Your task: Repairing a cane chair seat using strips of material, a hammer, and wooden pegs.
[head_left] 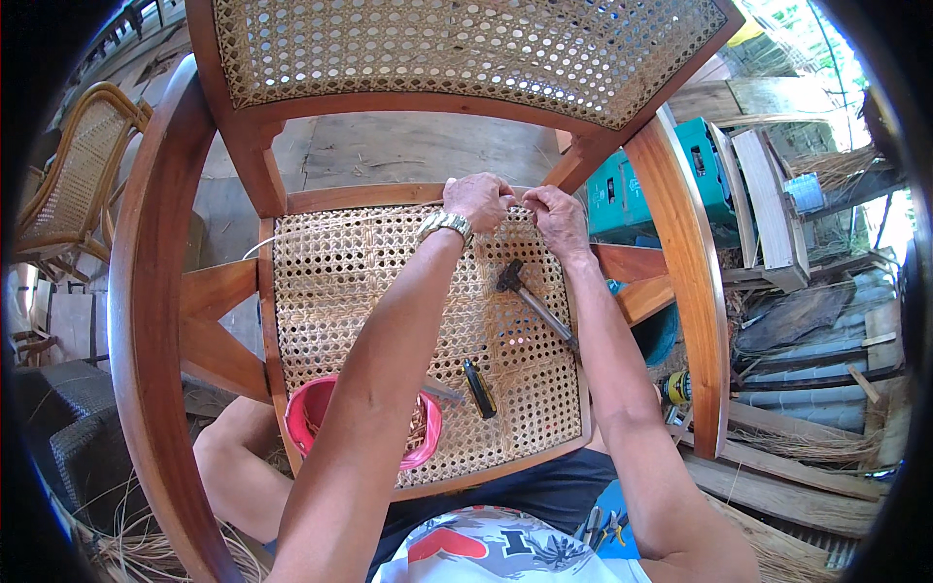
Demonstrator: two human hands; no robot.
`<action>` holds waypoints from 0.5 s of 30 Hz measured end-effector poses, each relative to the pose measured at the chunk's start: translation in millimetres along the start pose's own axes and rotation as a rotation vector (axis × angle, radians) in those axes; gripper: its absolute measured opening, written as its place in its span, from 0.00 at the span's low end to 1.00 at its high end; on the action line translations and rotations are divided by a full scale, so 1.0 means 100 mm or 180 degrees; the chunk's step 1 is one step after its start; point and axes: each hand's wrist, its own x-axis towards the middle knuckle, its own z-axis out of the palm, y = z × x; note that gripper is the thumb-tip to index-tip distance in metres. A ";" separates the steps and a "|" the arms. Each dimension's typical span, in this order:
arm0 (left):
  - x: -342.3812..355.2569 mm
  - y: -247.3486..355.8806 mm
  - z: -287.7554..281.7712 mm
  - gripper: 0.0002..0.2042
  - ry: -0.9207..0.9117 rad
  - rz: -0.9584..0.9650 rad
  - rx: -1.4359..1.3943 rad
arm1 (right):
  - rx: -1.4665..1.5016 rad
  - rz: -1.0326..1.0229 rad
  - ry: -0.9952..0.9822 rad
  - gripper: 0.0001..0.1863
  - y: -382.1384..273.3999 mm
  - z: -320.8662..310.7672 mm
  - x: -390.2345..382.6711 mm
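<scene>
The wooden armchair has a woven cane seat (340, 311) in front of me. At the seat's far edge, my left hand (478, 201), with a watch on its wrist, is closed in a pinch. Just right of it, my right hand (559, 219) is closed too, its fingertips near the left's. What they pinch is too small to tell. A pale cane strip (292, 233) runs along the far edge toward my left hand. On the seat lie a hammer (536, 303) and a black-and-yellow handled tool (479, 389). A pink bowl (421, 452) sits at the near left, partly behind my left forearm.
The chair's wooden armrests (160, 291) rise on both sides, and its cane backrest (466, 49) stands beyond the seat. Green crates (622, 194) are at the right. Another cane chair (83, 175) stands at the left. Pliers (612, 530) lie by my right hip.
</scene>
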 end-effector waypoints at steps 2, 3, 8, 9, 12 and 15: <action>-0.01 0.00 0.00 0.14 0.0012 0.0027 -0.0060 | -0.0075 -0.0083 -0.0124 0.05 -0.02 -0.01 0.02; -0.01 0.03 -0.02 0.14 -0.0033 -0.0079 -0.0080 | -0.0155 -0.0166 -0.0236 0.05 -0.02 -0.02 0.03; -0.02 0.13 -0.04 0.15 0.0063 -0.0270 -0.0127 | -0.0245 -0.0046 -0.0493 0.06 -0.04 -0.06 0.09; 0.00 0.15 -0.05 0.15 0.0001 -0.0318 -0.0139 | -0.0153 -0.0026 -0.0549 0.06 -0.02 -0.07 0.10; 0.01 0.17 -0.05 0.15 -0.0024 -0.0371 -0.0143 | -0.0583 -0.0259 -0.0707 0.09 -0.02 -0.11 0.17; 0.03 0.13 -0.01 0.15 0.0068 -0.0408 -0.0105 | -0.0410 -0.0307 -0.0671 0.12 -0.12 -0.11 0.14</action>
